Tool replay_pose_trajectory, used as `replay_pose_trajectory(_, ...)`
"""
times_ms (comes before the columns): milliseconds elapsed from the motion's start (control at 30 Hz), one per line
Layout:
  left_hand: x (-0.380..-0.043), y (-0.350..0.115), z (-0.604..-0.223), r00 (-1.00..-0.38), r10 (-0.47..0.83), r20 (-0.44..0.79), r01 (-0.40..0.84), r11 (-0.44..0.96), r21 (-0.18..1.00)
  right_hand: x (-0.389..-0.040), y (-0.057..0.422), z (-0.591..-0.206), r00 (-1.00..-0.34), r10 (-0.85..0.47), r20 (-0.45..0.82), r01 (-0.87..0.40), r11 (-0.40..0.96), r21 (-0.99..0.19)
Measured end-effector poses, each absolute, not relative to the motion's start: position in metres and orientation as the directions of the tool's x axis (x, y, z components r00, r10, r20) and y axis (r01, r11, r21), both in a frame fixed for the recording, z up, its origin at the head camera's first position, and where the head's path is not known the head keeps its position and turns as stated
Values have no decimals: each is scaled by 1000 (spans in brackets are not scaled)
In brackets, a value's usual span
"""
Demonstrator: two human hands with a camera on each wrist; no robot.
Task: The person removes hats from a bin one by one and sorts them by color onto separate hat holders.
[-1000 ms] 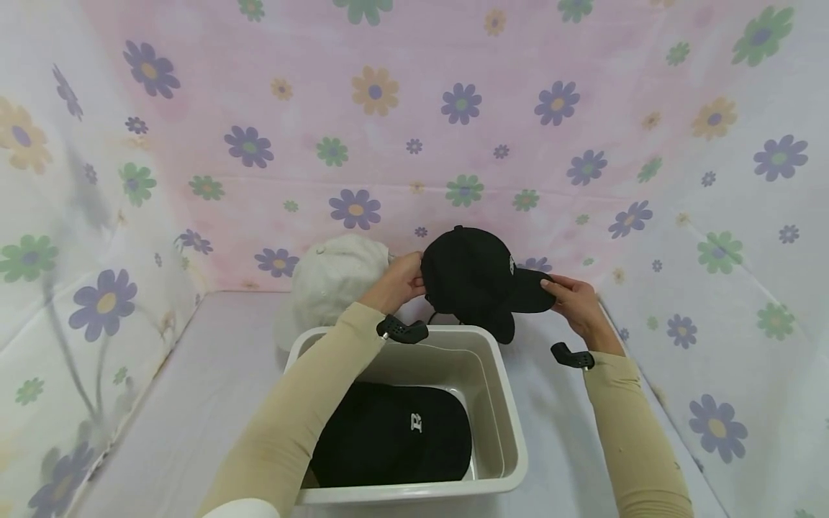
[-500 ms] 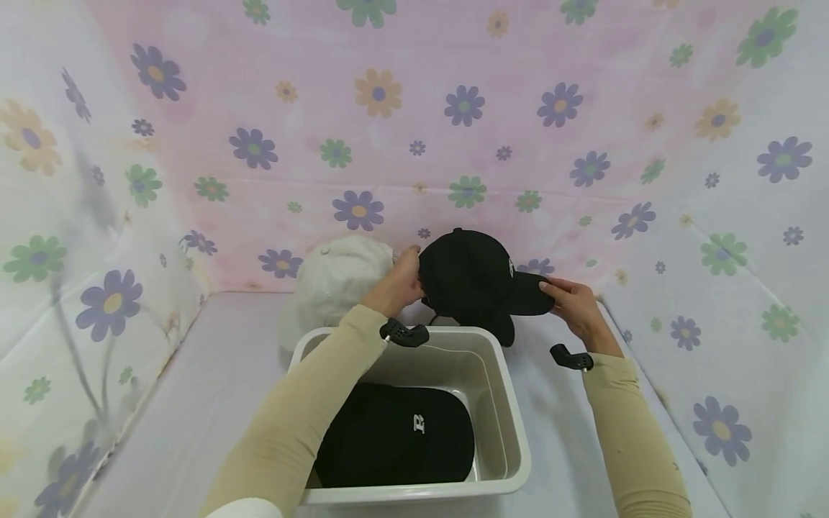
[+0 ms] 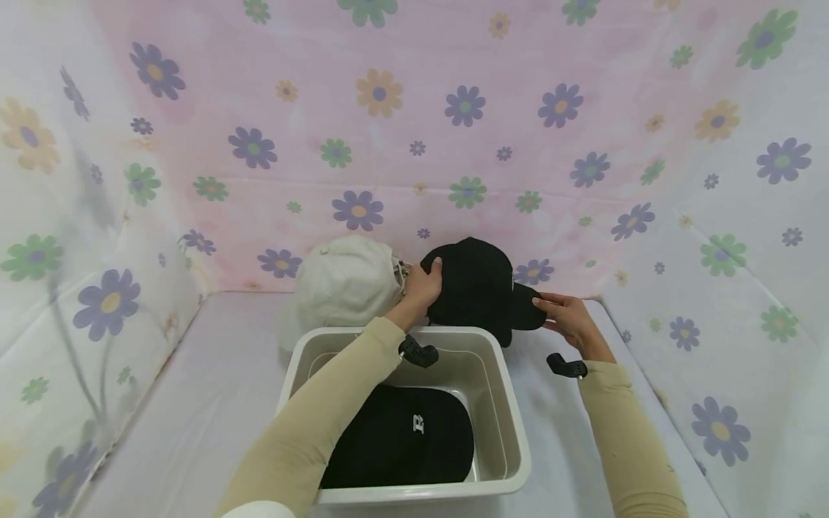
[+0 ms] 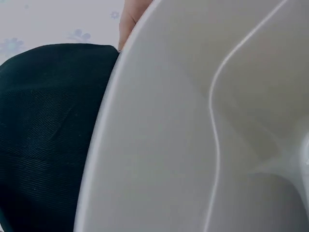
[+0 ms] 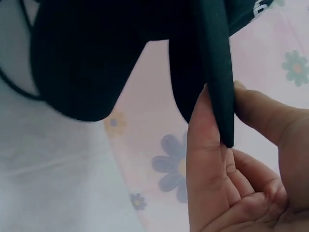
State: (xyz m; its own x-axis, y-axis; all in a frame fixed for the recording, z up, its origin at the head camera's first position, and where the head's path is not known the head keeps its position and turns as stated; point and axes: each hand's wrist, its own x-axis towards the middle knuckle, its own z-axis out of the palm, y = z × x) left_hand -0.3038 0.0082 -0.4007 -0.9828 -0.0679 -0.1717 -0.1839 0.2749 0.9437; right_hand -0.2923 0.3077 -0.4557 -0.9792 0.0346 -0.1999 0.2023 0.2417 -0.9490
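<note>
A black baseball cap (image 3: 473,284) is held between both hands behind the bin, its brim toward the right. My left hand (image 3: 424,288) grips its back edge with the thumb on the crown; the other fingers are mostly hidden there. My right hand (image 3: 571,320) pinches the brim between thumb and fingers. The right wrist view shows the brim (image 5: 219,72) edge-on in that pinch. A rounded black flap (image 5: 82,72) hangs lower, with a thin black cord beside it. An off-white cap (image 3: 343,284) sits left of the left hand.
A beige plastic bin (image 3: 521,460) stands in front, under the left forearm. Inside it lies a black cap (image 3: 408,439) with a white letter on it. Floral cloth walls (image 3: 414,115) close off the back and both sides of the white surface (image 3: 188,381).
The black cap has sunk slightly and its brim has shifted left. My left hand has moved a little right, its thumb now over the crown. My right hand has moved slightly left and down.
</note>
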Motion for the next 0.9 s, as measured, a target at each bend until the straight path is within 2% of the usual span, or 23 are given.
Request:
replay_pose_trajectory(267, -301, 5, -402, -984, -36, -174, -177, 247, 953, -291, 304, -465, -975, 9, -220, 218, 175, -960)
replay_pose_trajectory(533, -297, 12, -402, -982, -89, -164, -182, 265, 947, -290, 309, -483, -974, -37, -225, 224, 44, -974)
replay_pose_trajectory(767, -287, 11, -397, -985, -57, -163, -173, 283, 943, -290, 306, -491, -976, -64, -208, 206, 38, -978)
replay_pose_trajectory(900, -280, 7, -391, -978, -5, -211, -197, 381, 903, -287, 301, -488, -978, -23, -205, 200, 152, -968)
